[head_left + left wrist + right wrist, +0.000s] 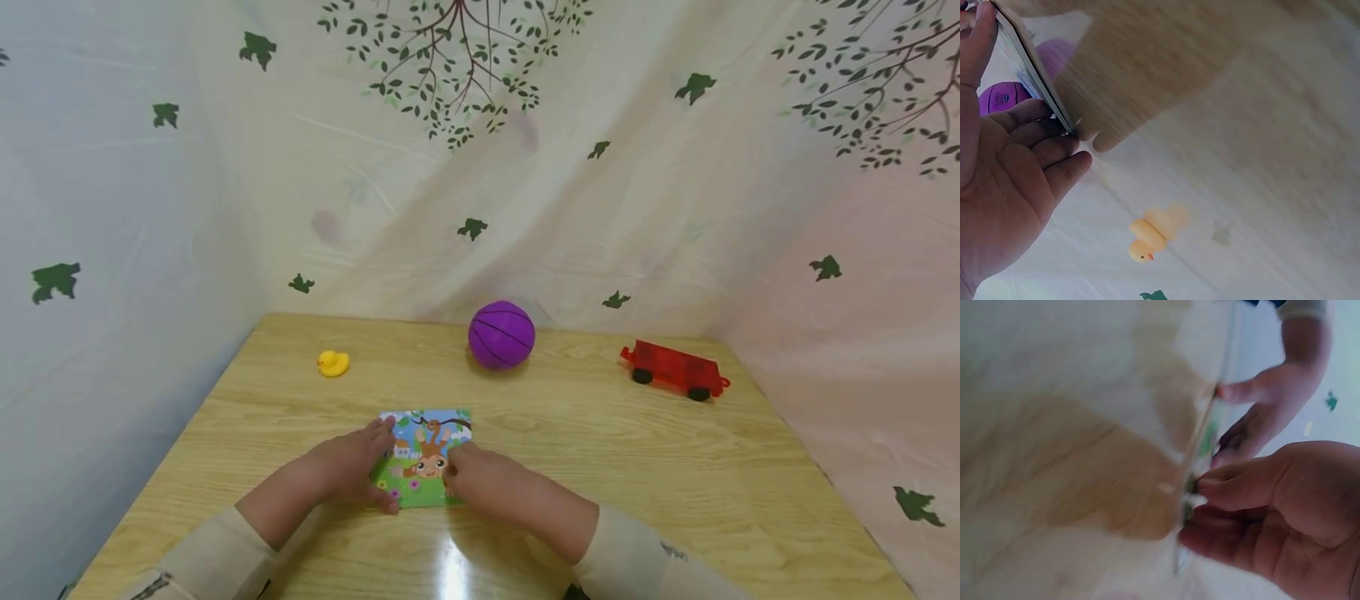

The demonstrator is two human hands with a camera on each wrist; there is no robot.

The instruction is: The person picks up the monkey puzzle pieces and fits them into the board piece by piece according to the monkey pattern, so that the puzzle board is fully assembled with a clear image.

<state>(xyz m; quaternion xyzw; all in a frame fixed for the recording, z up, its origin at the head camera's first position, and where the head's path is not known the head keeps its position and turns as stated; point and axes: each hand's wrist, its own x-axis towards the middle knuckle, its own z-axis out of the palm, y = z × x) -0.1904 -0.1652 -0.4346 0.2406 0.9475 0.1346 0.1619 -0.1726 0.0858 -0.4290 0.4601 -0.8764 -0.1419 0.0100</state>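
Note:
A square monkey picture puzzle (429, 450) lies flat on the table, blue at the top and green at the bottom. My left hand (356, 467) rests along its left edge with fingers and thumb spread apart. The left wrist view shows that hand's thumb (984, 37) and fingertips touching the puzzle's edge (1038, 75). Over the puzzle's right side, my right hand (487, 483) has its fingers curled. In the right wrist view its thumb and fingers pinch a small dark green puzzle piece (1192, 485) at the puzzle's surface; most of the piece is hidden.
A yellow toy duck (333, 363) sits at the back left of the wooden table (637, 467). At the back middle is a purple ball (502, 335), and a red toy wagon (675, 369) stands at the back right. Leaf-printed cloth (420, 183) surrounds the table.

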